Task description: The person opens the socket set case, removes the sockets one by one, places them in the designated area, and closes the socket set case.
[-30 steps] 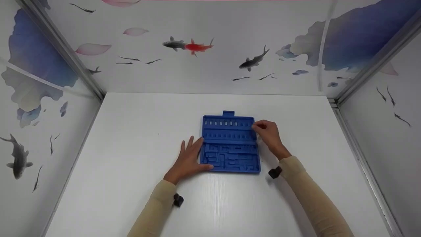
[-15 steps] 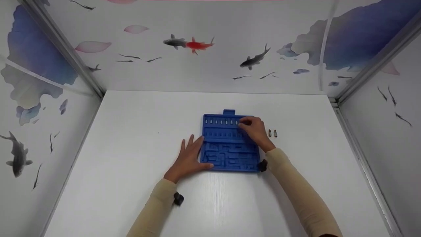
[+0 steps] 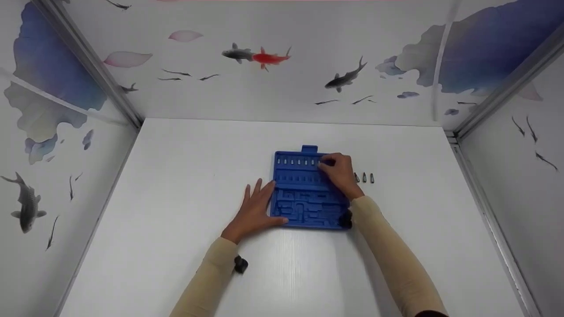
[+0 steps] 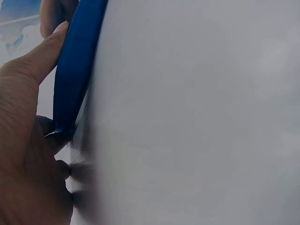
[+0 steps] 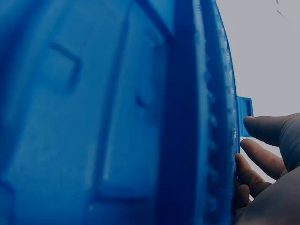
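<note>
A blue plastic bit case (image 3: 304, 186) lies open on the white table, with moulded recesses in its lower half. Several small metal bits (image 3: 292, 162) stand along its top row, from the left end to the right hand. My left hand (image 3: 253, 213) rests against the left side, thumb over the lower left corner; in the left wrist view its thumb touches the case's blue wall (image 4: 77, 61). My right hand (image 3: 338, 172) pinches the last bit of that row between thumb and index finger, largely covering it. The right wrist view shows those fingers (image 5: 265, 157) at the row.
Three loose bits (image 3: 364, 177) are on the table right of the case, the leftmost partly behind the right hand. A closing tab (image 3: 309, 149) sticks out from the far edge. White panels (image 3: 282, 101) painted with fish enclose the table (image 3: 185, 185).
My right hand has moved left from the case's right edge to the last bit in the top row, uncovering loose bits on the table. The left hand stays in place.
</note>
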### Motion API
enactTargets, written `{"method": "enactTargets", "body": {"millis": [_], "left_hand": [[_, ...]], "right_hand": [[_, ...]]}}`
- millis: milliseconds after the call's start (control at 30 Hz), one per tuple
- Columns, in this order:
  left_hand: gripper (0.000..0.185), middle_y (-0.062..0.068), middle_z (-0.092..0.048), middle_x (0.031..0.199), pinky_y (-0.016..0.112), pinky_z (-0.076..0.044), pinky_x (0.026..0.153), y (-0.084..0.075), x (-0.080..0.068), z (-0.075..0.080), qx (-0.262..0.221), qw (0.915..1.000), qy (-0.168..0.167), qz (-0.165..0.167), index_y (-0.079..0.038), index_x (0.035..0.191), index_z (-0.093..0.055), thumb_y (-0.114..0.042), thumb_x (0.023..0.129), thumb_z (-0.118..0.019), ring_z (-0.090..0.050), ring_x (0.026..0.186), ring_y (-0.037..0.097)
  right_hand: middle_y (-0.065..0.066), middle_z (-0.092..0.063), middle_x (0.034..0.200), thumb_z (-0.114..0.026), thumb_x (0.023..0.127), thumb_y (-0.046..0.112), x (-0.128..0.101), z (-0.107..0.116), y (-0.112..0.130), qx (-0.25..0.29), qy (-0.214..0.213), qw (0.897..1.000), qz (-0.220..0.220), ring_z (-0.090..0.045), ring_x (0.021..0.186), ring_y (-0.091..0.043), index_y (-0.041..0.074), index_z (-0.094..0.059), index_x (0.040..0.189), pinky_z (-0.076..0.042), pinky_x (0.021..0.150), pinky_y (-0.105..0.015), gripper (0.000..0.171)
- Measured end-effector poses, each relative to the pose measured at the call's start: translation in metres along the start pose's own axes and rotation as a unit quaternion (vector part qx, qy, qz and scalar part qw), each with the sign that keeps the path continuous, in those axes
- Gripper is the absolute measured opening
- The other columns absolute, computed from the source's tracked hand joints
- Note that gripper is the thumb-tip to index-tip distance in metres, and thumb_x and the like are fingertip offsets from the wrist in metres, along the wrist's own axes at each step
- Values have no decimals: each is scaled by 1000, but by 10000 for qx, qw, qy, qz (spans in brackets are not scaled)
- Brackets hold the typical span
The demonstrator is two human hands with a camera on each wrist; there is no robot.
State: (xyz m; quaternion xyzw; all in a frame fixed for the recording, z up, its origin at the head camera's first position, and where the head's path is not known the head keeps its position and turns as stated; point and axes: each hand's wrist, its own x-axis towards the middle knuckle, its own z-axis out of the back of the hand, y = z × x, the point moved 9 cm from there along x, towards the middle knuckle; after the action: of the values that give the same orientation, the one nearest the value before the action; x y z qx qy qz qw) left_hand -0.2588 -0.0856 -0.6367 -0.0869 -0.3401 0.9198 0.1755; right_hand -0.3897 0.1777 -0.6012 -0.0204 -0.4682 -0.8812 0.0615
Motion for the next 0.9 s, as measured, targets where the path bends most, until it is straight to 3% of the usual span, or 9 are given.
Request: {"method": "enactTargets", "body": {"millis": [167,400,633,900], "left_hand": [[128,5,-23,183,52,13,135,-2,0,2,12,10000,-1,-23,-11,178,-18,-74,86,-81,2,172,30],[128,7,-24,183,55,12,135,-4,0,3,-33,10000,-22,-78,-10,177,-20,-76,86,-80,2,172,33],[128,7,-25,182,55,12,135,-3,1,3,-36,10000,-19,-60,-10,177,-20,-76,85,-80,1,172,33],[128,8,-24,182,56,12,135,-3,2,2,35,10000,-17,-70,-9,177,-19,-74,86,-80,1,171,34]], "right_hand": [[-25,-76,122,-80,99,6,1,0,1,-297,-33,9988,400,-69,120,-39,-8,-78,122,-53,109,-55,27],[-28,-72,123,-79,100,7,0,-3,8,-855,137,9932,772,-62,123,-45,-11,-77,125,-44,114,-60,31],[-33,-64,131,-75,103,10,0,-7,7,-1174,394,9907,555,-53,130,-51,-12,-74,131,-39,115,-65,36],[-29,-69,129,-78,100,8,2,-6,3,-937,161,9948,352,-56,130,-48,-9,-76,129,-37,118,-62,33]]}}
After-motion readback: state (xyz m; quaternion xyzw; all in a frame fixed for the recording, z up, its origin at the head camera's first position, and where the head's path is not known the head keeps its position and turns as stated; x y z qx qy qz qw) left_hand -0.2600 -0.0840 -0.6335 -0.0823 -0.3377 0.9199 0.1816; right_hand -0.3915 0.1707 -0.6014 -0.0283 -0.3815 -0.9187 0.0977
